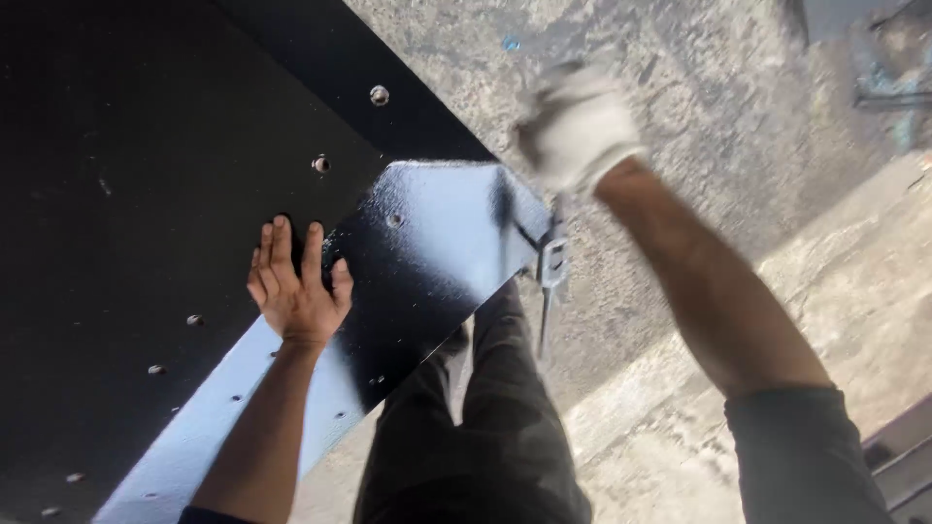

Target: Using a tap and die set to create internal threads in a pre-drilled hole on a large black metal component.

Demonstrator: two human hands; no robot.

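Hands: left hand (pixel 296 286) bare, flat with fingers spread on the large black-painted steel plate (pixel 146 194) with bolt holes; right hand (pixel 578 121), white-gloved and blurred, clenched above a small metal clamp-like tool (pixel 551 264) at the glossy angled flange (pixel 427 243). Step judged: working the flange edge; next move calls for steady bracing. Concrete floor (pixel 699 97) beyond.

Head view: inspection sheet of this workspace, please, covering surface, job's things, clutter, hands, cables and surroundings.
Surface: rough grey concrete floor.
Job's things: glossy black metal panel with bolt holes; angled black plate; metal latch at its edge.
Clutter: nothing seen.
Hands: bare left hand flat on the panel; right hand in a white glove, blurred, above the latch, grip unclear.
Cables: nothing seen.
Surroundings: the person's dark trousers; metal framework top right.
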